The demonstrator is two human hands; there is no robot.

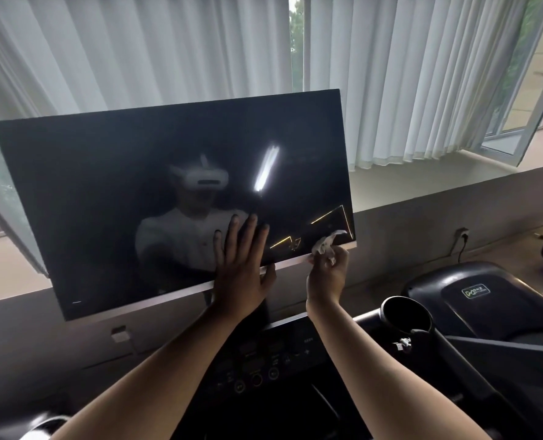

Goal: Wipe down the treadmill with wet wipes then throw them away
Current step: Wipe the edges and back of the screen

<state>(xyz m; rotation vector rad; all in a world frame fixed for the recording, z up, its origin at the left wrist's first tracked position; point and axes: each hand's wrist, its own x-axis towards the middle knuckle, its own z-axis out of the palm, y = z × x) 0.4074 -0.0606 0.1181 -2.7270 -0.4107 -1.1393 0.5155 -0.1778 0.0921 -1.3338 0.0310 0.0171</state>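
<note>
The treadmill's large dark screen (105, 185) stands tilted in front of me, with a pale strip along its lower edge. My left hand (243, 265) lies flat against the glass near the bottom middle, fingers straight and spread, thumb hooked under the edge. My right hand (327, 274) grips a crumpled white wet wipe (324, 244) and holds it against the screen's lower right corner. Below the screen lies the black control console (264, 360) with round buttons.
A black cup holder (405, 315) sits right of the console, with the treadmill's handrail (502, 354) running off to the right. Another black machine (473, 290) stands further right. Behind the screen are a grey wall ledge (454, 192), white curtains and an open window.
</note>
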